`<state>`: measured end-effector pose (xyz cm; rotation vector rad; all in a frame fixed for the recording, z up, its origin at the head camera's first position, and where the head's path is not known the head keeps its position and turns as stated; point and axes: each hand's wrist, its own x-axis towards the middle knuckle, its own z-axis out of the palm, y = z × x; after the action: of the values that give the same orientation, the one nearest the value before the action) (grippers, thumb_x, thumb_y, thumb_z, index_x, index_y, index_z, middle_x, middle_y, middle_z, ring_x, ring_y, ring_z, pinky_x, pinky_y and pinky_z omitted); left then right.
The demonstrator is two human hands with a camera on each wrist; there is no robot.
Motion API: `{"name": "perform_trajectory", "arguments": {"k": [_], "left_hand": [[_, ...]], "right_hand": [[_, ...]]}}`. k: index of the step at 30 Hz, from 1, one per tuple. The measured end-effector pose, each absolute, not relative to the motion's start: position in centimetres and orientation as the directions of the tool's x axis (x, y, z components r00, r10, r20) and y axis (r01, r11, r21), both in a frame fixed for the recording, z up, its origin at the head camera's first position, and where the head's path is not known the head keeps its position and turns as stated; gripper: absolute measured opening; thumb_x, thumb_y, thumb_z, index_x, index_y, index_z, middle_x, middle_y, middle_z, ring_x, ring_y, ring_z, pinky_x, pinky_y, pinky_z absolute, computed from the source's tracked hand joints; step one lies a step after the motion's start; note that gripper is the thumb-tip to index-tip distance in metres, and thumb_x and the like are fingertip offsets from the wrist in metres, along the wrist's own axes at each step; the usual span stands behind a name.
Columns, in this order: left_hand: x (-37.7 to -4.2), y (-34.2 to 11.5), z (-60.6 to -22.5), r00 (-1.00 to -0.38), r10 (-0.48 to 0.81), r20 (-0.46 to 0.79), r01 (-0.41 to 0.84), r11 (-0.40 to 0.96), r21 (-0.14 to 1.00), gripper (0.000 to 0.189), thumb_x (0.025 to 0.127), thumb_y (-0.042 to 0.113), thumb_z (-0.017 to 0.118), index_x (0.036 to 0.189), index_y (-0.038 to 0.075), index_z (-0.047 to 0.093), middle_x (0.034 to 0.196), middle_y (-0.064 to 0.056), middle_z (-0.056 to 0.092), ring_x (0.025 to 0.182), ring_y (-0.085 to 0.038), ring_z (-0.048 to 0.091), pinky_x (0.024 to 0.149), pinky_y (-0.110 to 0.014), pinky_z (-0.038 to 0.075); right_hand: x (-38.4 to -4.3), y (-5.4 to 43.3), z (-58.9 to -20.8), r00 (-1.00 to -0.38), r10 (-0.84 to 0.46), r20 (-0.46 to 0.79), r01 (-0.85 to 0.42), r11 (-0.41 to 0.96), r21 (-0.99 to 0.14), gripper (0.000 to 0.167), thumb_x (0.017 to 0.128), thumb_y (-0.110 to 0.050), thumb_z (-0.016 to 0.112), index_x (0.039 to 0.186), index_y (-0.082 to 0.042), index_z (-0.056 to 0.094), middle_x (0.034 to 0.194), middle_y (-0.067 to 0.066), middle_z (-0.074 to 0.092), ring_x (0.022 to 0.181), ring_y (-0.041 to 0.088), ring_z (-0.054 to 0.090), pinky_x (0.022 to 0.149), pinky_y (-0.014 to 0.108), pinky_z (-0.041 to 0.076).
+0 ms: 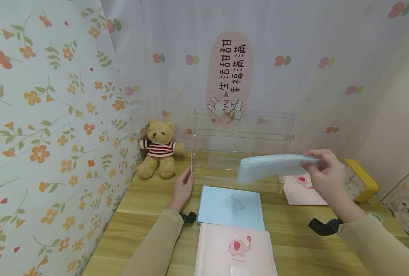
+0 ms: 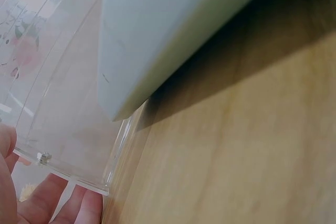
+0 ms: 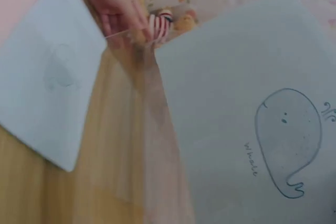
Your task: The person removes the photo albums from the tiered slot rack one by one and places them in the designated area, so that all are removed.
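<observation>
My right hand (image 1: 328, 178) pinches a light-blue notebook (image 1: 271, 168) at its right end, raised in front of a clear acrylic rack (image 1: 242, 133). A whale drawing and the word "Whale" show on the notebook's cover (image 3: 247, 87) in the right wrist view. At the rack's lower left side, my left hand (image 1: 183, 187) grips the clear side panel (image 2: 73, 179), thumb on one face and fingers on the other. Another light-blue whale notebook (image 1: 228, 207) lies flat before the rack. Nearer to me lies a pink elephant notebook (image 1: 214, 249).
A teddy bear (image 1: 160, 149) in a striped shirt sits left of the rack. Behind my right hand are another pink elephant notebook (image 1: 299, 193) and a yellow clock (image 1: 370, 184). Patterned cloth (image 1: 69, 115) hangs at the left and back of the wooden table (image 1: 142, 207).
</observation>
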<state>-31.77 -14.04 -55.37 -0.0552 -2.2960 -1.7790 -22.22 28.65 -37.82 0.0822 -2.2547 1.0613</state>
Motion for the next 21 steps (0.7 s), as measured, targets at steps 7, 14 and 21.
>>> {"name": "perform_trajectory", "arguments": {"k": [7,14,21], "left_hand": [[-31.9,-14.2,-55.7,-0.974,-0.127,0.188,0.15,0.265,0.953,0.046,0.114,0.029,0.063,0.158,0.014,0.062,0.154,-0.018,0.067,0.142,-0.037,0.067,0.119,-0.055,0.055],[-32.3,-14.3,-55.9,-0.97,-0.119,0.21,0.171,0.275,0.946,0.047,0.115,0.031,0.061,0.158,0.013,0.062,0.155,-0.017,0.067,0.142,-0.037,0.066,0.119,-0.054,0.055],[-32.1,-14.2,-55.8,-0.974,-0.117,0.194,0.155,0.281,0.947,0.049,0.114,0.034,0.063,0.159,0.015,0.061,0.155,-0.017,0.067,0.143,-0.036,0.065,0.12,-0.054,0.054]], "right_hand": [[-19.9,31.4,-41.1,-0.833,0.117,0.541,-0.319,0.697,-0.642,0.023,0.094,0.006,0.082,0.115,0.0,0.074,0.108,-0.044,0.054,0.086,-0.011,0.052,0.063,0.007,0.047],[-17.8,34.2,-43.1,-0.879,0.119,0.461,-0.234,0.736,-0.636,0.024,0.095,0.001,0.084,0.115,-0.004,0.072,0.101,-0.043,0.053,0.076,-0.005,0.051,0.055,0.016,0.049],[-16.4,37.4,-44.4,-0.938,0.126,0.324,-0.114,0.771,-0.627,0.022,0.1,-0.012,0.082,0.118,-0.005,0.07,0.102,-0.051,0.046,0.08,-0.008,0.048,0.057,0.021,0.045]]}}
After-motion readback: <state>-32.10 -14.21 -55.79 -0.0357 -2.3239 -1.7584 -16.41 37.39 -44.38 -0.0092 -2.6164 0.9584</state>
